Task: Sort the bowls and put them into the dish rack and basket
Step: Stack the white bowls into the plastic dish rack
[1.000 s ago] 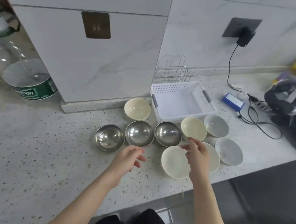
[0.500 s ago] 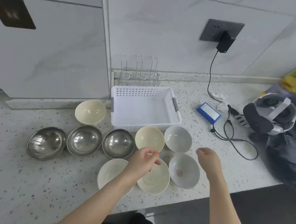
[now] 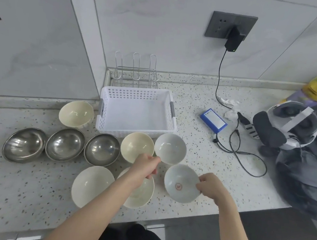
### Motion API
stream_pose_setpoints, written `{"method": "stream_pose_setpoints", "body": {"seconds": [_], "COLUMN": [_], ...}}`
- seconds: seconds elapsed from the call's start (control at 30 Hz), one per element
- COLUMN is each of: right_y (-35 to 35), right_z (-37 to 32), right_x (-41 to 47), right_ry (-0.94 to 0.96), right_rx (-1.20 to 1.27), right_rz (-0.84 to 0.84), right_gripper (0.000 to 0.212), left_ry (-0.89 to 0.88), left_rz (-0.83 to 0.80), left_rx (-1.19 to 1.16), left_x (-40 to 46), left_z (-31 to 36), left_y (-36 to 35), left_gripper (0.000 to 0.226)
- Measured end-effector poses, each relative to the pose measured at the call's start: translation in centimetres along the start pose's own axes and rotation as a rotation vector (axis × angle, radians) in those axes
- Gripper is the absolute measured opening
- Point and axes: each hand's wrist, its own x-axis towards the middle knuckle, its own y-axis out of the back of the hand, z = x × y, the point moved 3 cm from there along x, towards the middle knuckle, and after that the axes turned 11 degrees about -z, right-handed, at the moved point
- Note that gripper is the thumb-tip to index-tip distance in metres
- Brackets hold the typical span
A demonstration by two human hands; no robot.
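Three steel bowls (image 3: 65,143) stand in a row at the left. Cream bowls sit at the back left (image 3: 76,113), in front of the basket (image 3: 137,146) and near the counter edge (image 3: 92,186); my left forearm crosses over another one (image 3: 140,195). My left hand (image 3: 146,166) pinches the near-left rim of the far grey-white bowl (image 3: 170,148). My right hand (image 3: 208,186) grips the right rim of the near grey-white bowl (image 3: 181,183), which has a red mark inside. Both bowls rest on the counter. The white basket (image 3: 105,105) and the wire dish rack (image 3: 135,73) behind it hold nothing.
A blue box (image 3: 213,120) with a black cable (image 3: 236,148) lies right of the basket, fed by a charger in the wall socket (image 3: 232,36). A headset (image 3: 284,128) and dark cloth fill the right end. The counter edge runs just below the near bowls.
My left hand reached forward to the far grey-white bowl's rim. My right hand moved in and took the marked bowl's rim. The camera swung further right.
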Motion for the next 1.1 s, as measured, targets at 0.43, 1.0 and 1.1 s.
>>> {"method": "stream_pose_setpoints", "body": {"seconds": [0.43,1.0,1.1], "right_y": [5.5,4.6,4.2], "right_z": [0.4,-1.8,-4.5], "right_x": [-1.4,-3.7,-4.9], "right_ry": [0.129,0.169,0.232], "right_rx": [0.608,0.815,0.881], "right_rz": [0.207,0.418,0.415], "right_gripper": [0.018,0.023,0.013], "left_ry": [0.299,0.140,0.037], "left_rz": [-0.099,-0.058,-0.078], "left_rx": [-0.723,-0.485,-0.447], "left_x": [2.7,2.0,-0.3], "left_z": [-0.8,-0.1,1.0], "left_y": [-5.6,-5.3,-3.2], "left_gripper": [0.027,0.018,0.018]}}
